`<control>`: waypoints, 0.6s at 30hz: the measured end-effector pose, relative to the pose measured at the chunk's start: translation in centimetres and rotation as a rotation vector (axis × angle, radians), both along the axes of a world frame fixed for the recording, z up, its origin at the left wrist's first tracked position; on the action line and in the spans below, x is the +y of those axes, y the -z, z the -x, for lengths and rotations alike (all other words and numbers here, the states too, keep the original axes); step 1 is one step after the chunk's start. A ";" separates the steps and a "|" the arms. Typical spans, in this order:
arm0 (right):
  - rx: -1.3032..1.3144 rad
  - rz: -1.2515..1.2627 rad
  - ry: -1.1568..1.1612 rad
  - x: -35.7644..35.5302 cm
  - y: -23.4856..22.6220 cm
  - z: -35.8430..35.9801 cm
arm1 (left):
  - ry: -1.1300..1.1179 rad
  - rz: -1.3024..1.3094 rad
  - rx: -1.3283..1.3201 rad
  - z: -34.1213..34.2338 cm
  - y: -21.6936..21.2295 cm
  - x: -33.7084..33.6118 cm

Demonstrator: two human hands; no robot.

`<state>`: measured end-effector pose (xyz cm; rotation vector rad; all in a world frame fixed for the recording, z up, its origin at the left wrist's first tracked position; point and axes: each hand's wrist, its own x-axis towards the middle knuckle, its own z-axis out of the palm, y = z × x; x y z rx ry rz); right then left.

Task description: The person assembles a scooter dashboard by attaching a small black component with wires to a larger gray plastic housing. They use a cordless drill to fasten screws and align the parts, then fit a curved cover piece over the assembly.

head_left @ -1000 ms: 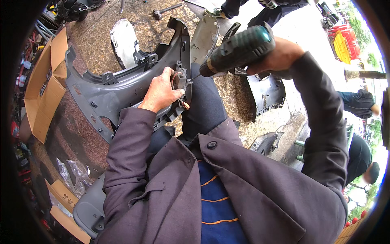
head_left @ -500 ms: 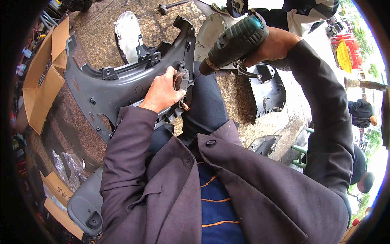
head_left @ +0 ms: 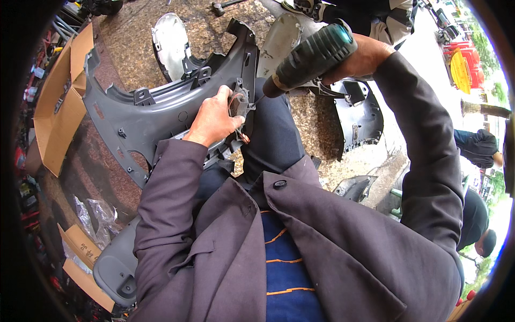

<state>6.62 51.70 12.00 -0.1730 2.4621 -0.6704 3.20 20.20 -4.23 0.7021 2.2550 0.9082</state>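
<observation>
My right hand (head_left: pixel 365 58) grips a dark cordless drill (head_left: pixel 308 58) with its chuck tilted down to the left. The thin bit ends at the edge of a small lamp-like unit (head_left: pixel 237 105), clear and grey, with reddish wire near it. Whether the bit sits in a screw there is too small to tell. My left hand (head_left: pixel 211 119) is closed on that unit, thumb and fingers on its near side. Beneath the hand a large curved grey plastic panel (head_left: pixel 161 117) lies across my lap, its right end by my knee.
An open cardboard box (head_left: pixel 56 131) stands at the left, another carton (head_left: pixel 86 252) lower down beside clear plastic wrap (head_left: pixel 99 220). White shell pieces (head_left: pixel 170 45) and a hammer (head_left: pixel 219 8) lie beyond the panel. Black plastic covers (head_left: pixel 359 115) lie at the right. A person (head_left: pixel 370 16) is at the top.
The view has shifted slightly. My right hand and the drill remain at the lamp-like unit, with the drill tilted a little differently. My left hand keeps its hold.
</observation>
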 end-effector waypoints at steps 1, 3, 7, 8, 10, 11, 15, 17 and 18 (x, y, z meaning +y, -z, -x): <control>0.025 -0.003 -0.018 0.1 0.1 -0.1 | -0.003 0.003 -0.002 0.0 -0.1 0.0; 0.058 -0.062 -0.022 0.1 0.0 -0.4 | -0.005 0.010 0.000 -0.1 -0.2 0.0; -0.033 -0.052 0.090 -0.2 -0.5 -1.3 | 0.007 0.024 0.010 -0.1 -0.6 0.2; -0.025 -0.043 0.091 -0.4 -0.5 -1.3 | 0.009 0.026 0.006 -0.1 -0.7 0.2; -0.050 -0.039 0.080 -0.6 -0.6 -1.1 | 0.010 0.029 0.004 -0.1 -0.7 0.1; -0.055 -0.031 0.078 -0.7 -0.6 -1.0 | 0.010 0.026 0.009 -0.1 -0.7 0.2; -0.042 -0.066 0.050 -0.4 -0.3 -0.4 | 0.002 0.035 0.035 0.0 -0.5 0.3; -0.035 -0.077 0.065 -0.3 0.2 -0.7 | 0.007 0.045 0.038 -0.2 -0.4 0.2; -0.032 -0.082 0.086 -0.1 0.2 -0.8 | 0.004 0.047 0.033 -0.1 -0.4 0.3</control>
